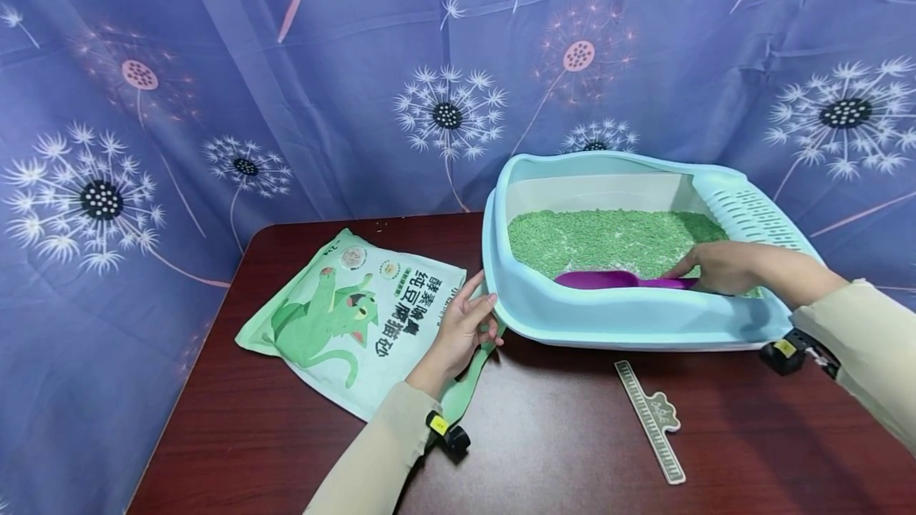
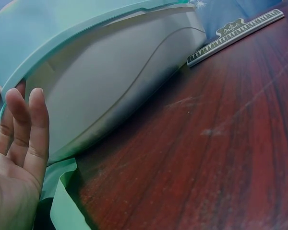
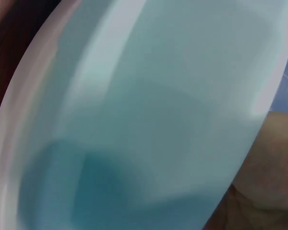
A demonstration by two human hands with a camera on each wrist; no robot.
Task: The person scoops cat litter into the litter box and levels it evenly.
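A light-blue litter box (image 1: 615, 324) with a pale lower body stands at the right of the table, with green litter (image 1: 608, 233) spread inside. My right hand (image 1: 723, 267) reaches over its near rim and holds a purple litter scoop (image 1: 597, 280) by the handle, the scoop's bowl lying low over the litter. At the box's left end, my left hand (image 1: 461, 332) pinches the rim, its fingers (image 2: 38, 127) under the overhanging edge. In the right wrist view the blue side (image 3: 173, 105) of the box fills most of the picture and hides the scoop.
A white and green cat litter bag (image 1: 358, 316) with a cat drawing lies flat at the left, its green edge under my left wrist. A ruler-like sealing clip (image 1: 651, 422) lies in front of the box. A blue dandelion-print curtain (image 1: 343, 102) hangs behind the dark-red table (image 1: 544, 435).
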